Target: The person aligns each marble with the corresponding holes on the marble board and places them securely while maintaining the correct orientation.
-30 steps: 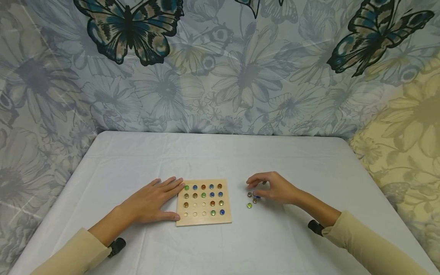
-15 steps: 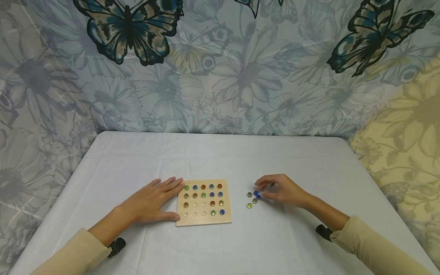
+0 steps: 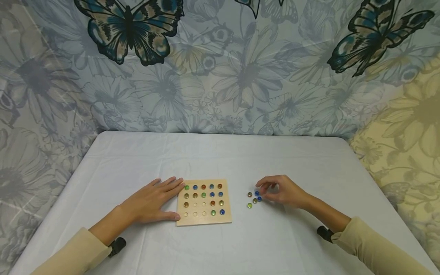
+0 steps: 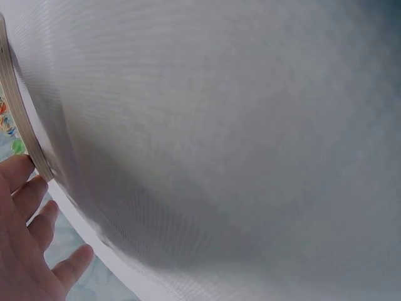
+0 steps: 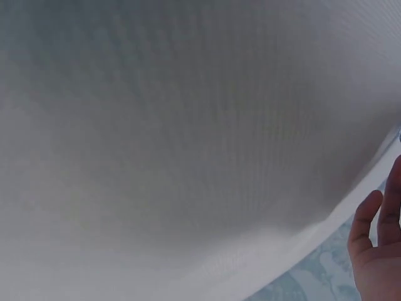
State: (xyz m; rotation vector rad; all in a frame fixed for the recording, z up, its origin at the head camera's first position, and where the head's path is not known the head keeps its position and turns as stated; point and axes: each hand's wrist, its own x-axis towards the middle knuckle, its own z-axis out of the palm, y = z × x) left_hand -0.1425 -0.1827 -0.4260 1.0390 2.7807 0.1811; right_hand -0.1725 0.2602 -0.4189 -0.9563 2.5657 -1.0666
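A wooden board (image 3: 199, 220) with rows of round hollows lies flat, many of them filled with green, blue, orange and amber glass marbles. My left hand (image 3: 151, 203) rests at its left edge with fingers spread, the fingertips at the upper corner and the thumb at the lower one. Right of the board is a small group of loose marbles: two blue marbles (image 3: 259, 199), brownish ones and a yellow-green marble (image 3: 249, 205). My right hand (image 3: 282, 191) is bent over this group, thumb and forefinger tips close beside the blue marbles. I cannot tell whether it pinches one.
A white cloth (image 3: 220, 156) covers the table. Behind it hangs a flowered cloth with butterflies (image 3: 129, 26). Each wrist carries a black camera (image 3: 118, 246) below a beige sleeve (image 3: 73, 252).
My right hand has drawn back to the right from over the loose marbles, bringing the blue ones into sight. The blue marbles have since shifted slightly right. My left hand stays put.
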